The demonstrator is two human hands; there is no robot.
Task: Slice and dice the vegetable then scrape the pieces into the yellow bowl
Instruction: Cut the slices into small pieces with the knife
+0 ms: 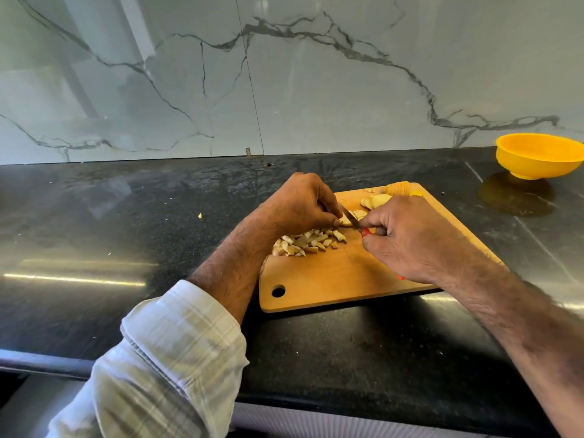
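A wooden cutting board (335, 279) lies on the black counter. A heap of pale diced vegetable pieces (308, 243) sits on its left part. Uncut slices (376, 201) lie near the far edge, with a yellow ridged piece (398, 188) behind them. My left hand (300, 203) pinches a slice (346, 220) down on the board. My right hand (410, 238) grips a red-handled knife (352, 218), whose blade rests across that slice. The yellow bowl (538, 156) stands at the far right, apart from the board.
The black stone counter (126, 232) carries a small stray vegetable bit (199, 215) left of the board. A marble-patterned wall (284, 74) rises behind. The counter's front edge runs close below my arms.
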